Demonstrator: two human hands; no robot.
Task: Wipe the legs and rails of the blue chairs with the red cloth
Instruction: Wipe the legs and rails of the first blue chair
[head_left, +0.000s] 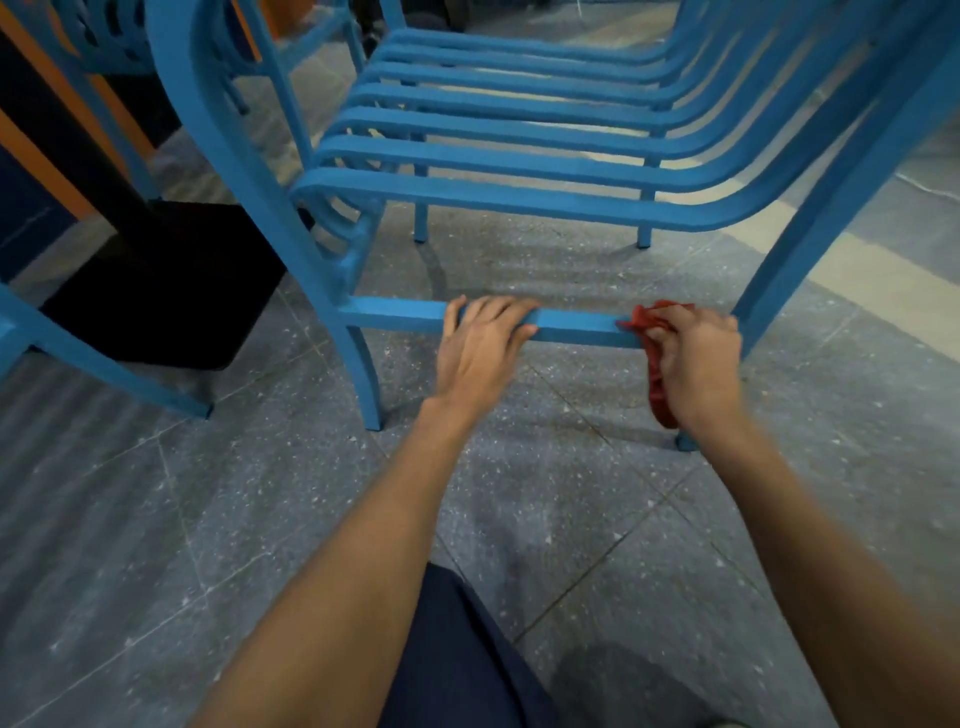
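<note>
So, looking down at a blue slatted metal chair (519, 197) standing on a grey speckled tile floor (208, 519). A blue metal rail (395, 314) runs low between its two near legs, and both hands are on it.

The left hand (480, 353) sits around the middle of the rail, fingers (498, 309) curled over the top edge and thumb up on the left side, so it's holding the bar. The right hand (696, 358) has its fingers closed around a crumpled red cloth (655, 374) and is pressing it against the right end of the rail, just beside the straight blue chair leg (810, 249). One tail of the cloth hangs down below the hand (pretty blurry on that side).

To the left there's a black square table base (171, 291) and part of a second blue chair frame (104, 364). A dark blue trouser knee (457, 649) pokes in at the bottom.
</note>
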